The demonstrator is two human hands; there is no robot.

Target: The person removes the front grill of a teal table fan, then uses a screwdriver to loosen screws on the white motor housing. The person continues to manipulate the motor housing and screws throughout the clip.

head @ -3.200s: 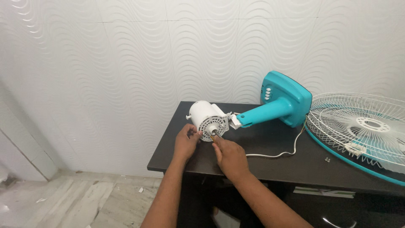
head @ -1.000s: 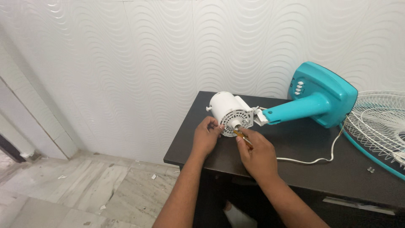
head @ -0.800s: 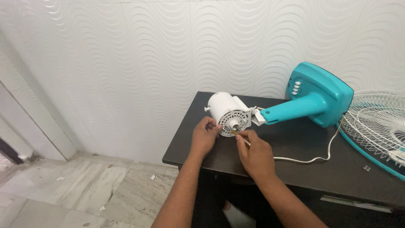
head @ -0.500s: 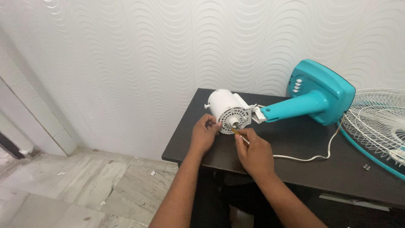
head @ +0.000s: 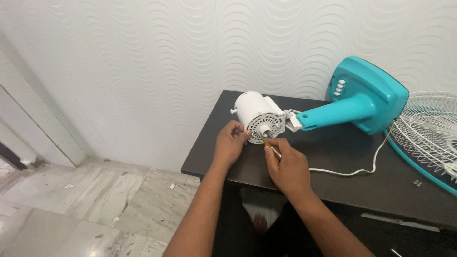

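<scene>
A white fan motor housing (head: 252, 110) lies on its side on the dark table (head: 333, 162), joined to a teal stand and base (head: 362, 102). My left hand (head: 230, 144) rests its fingers on the lower front face of the motor, beside the shaft. In my right hand (head: 287, 166) is a thin yellow-handled screwdriver (head: 269, 146), its tip touching the perforated front plate just under the shaft.
A white wire fan guard with a teal rim (head: 428, 135) lies at the table's right. A white power cord (head: 357, 169) trails across the tabletop. Two small screws (head: 417, 182) sit near the guard. The textured white wall stands behind, a marble floor to the left.
The view has shifted slightly and both hands stay at the motor face. My right hand has kept the screwdriver against the front plate, with small shifts only.
</scene>
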